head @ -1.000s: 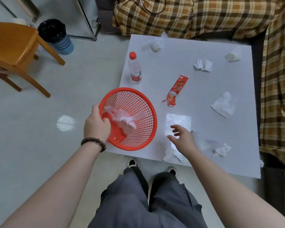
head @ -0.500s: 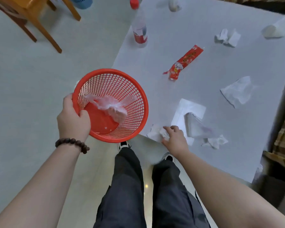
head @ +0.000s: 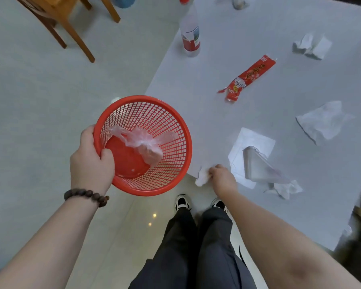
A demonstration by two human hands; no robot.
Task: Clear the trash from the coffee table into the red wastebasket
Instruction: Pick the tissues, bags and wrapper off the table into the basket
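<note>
Left hand clamped the red wastebasket rim, one plastic bag inside; right hand pinched a crumpled tissue at the desk edge, with wrapper, bottle and other tissues beyond it uncleared.

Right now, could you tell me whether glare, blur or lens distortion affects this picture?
Head view: two small light glints on the glossy floor between basket and legs; wide-angle bending curves the coffee table edges; the right hand, pinching a white tissue, is slightly soft; the red wastebasket mesh stays sharp.
</note>
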